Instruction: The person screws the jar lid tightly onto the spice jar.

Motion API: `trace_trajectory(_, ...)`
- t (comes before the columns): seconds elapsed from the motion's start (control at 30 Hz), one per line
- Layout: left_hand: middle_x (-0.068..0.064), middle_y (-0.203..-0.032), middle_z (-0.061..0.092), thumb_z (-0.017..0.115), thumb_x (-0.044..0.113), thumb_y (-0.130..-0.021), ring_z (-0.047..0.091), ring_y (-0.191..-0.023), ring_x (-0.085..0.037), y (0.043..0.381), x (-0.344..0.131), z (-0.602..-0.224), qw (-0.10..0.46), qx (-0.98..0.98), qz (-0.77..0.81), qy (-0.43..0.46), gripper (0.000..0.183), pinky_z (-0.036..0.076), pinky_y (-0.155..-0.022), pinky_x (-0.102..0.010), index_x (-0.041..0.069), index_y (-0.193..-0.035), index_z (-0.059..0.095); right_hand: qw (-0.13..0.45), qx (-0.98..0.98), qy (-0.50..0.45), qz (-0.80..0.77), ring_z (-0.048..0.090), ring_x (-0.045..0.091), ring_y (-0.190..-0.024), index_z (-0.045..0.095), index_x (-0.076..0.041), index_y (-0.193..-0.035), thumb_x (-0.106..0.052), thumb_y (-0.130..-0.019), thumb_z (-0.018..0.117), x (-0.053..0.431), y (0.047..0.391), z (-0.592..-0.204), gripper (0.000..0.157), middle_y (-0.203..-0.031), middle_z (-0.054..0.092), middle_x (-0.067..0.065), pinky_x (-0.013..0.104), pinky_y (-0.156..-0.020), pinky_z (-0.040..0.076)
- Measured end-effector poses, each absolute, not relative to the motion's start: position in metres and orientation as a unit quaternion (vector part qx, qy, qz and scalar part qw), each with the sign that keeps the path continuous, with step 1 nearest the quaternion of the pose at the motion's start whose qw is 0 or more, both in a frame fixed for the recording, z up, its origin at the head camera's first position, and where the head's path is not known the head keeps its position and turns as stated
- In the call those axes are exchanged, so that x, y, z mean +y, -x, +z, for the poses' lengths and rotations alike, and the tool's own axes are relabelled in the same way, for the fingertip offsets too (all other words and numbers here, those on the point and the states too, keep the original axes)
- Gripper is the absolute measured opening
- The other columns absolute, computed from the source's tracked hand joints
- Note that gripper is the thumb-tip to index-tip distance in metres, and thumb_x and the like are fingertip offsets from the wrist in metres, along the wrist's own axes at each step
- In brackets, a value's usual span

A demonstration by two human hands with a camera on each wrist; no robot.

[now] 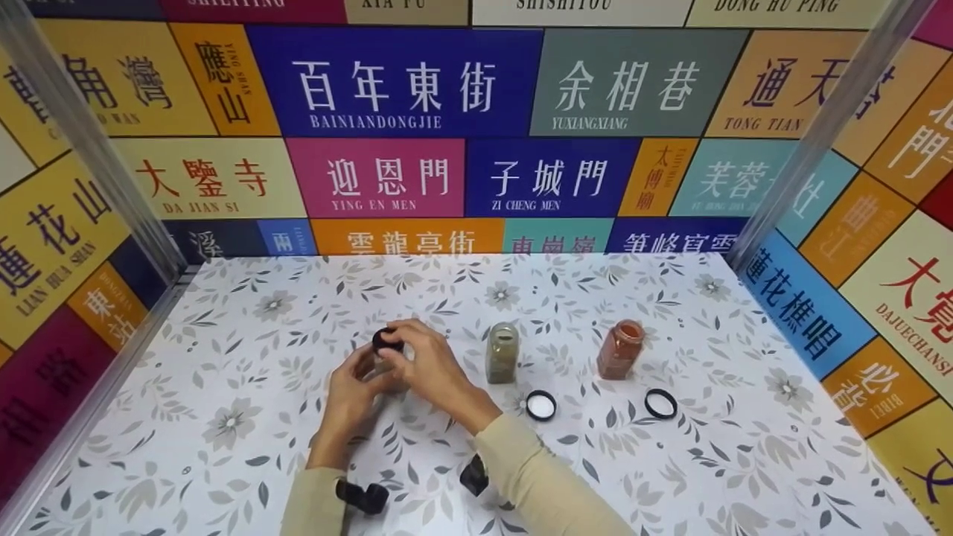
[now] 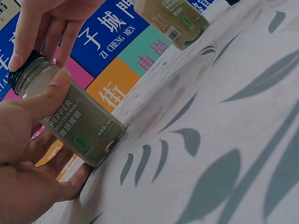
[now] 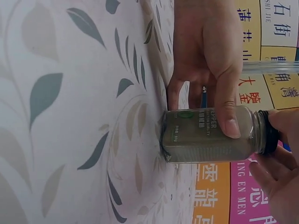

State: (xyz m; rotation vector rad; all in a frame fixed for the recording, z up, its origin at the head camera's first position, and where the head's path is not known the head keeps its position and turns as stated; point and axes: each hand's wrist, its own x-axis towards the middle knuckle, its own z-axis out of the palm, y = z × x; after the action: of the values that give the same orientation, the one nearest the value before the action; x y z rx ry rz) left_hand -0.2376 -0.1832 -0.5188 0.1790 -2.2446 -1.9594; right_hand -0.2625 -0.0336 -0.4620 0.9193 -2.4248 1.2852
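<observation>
My left hand (image 1: 348, 394) grips a square clear pepper jar (image 2: 84, 123) filled with grey-brown powder, its thumb across the front. The jar's base is down at the tablecloth in both wrist views. At the top, the fingers and thumb of my right hand (image 1: 439, 368) pinch the black lid (image 3: 269, 133), which sits on the threaded neck. In the head view the hands hide most of this jar. To their right stands an uncapped jar (image 1: 502, 356) of olive-brown powder. Farther right is another uncapped jar (image 1: 620, 351), holding reddish powder.
A black-rimmed lid with a white inside (image 1: 541, 406) lies in front of the olive-brown jar. Before the reddish jar lies a black ring-shaped lid (image 1: 662, 418). Leaf-patterned cloth (image 1: 246, 357) covers the table, and coloured sign panels (image 1: 394, 82) wall the back and sides.
</observation>
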Motion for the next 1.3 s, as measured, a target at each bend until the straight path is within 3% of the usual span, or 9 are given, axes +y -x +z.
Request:
trace_trajectory(0.33,-0.025,-0.141,0.058,0.078,0.002,-0.083,0.054,-0.133,-0.041,0.238,-0.182,-0.518,0.085,-0.76,-0.642,-0.059,0.062,0.046,-0.113,-0.048,-0.001,-0.14,0.055,0.119,-0.841,-0.287,0.443,0.066,0.022,-0.109,0.073,-0.005,-0.108,-0.022,-0.089,0.075,-0.035,0.263,-0.46,0.025,-0.114,0.065,0.007,0.029,-0.102,0.054)
trace_trajectory(0.67,-0.026,-0.14,0.058,0.075,-0.002,-0.084,0.054,-0.134,-0.04,0.238,-0.181,-0.517,0.078,-0.753,-0.65,-0.058,0.063,0.045,-0.114,-0.044,-0.002,-0.142,0.051,0.13,-0.824,-0.323,0.447,0.064,0.03,-0.122,0.07,0.003,-0.112,-0.007,-0.09,0.069,-0.035,0.261,-0.465,0.024,-0.129,0.066,0.018,0.033,-0.11,0.049)
trace_trajectory(1.13,-0.025,-0.141,0.058,0.079,0.002,-0.083,0.053,-0.134,-0.039,0.237,-0.181,-0.517,0.074,-0.746,-0.659,-0.062,0.064,0.046,-0.113,-0.044,-0.001,-0.142,0.052,0.14,-0.82,-0.3,0.466,0.066,0.025,-0.11,0.073,-0.002,-0.11,-0.017,-0.086,0.078,-0.035,0.264,-0.468,0.029,-0.115,0.066,0.012,0.031,-0.103,0.054)
trace_trajectory(1.3,-0.025,-0.141,0.058,0.077,0.0,-0.083,0.053,-0.134,-0.039,0.237,-0.183,-0.518,0.074,-0.75,-0.655,-0.058,0.064,0.047,-0.112,-0.042,-0.001,-0.142,0.052,0.137,-0.814,-0.306,0.474,0.065,0.025,-0.114,0.072,-0.002,-0.11,-0.016,-0.089,0.076,-0.035,0.265,-0.47,0.026,-0.12,0.067,0.012,0.032,-0.105,0.052)
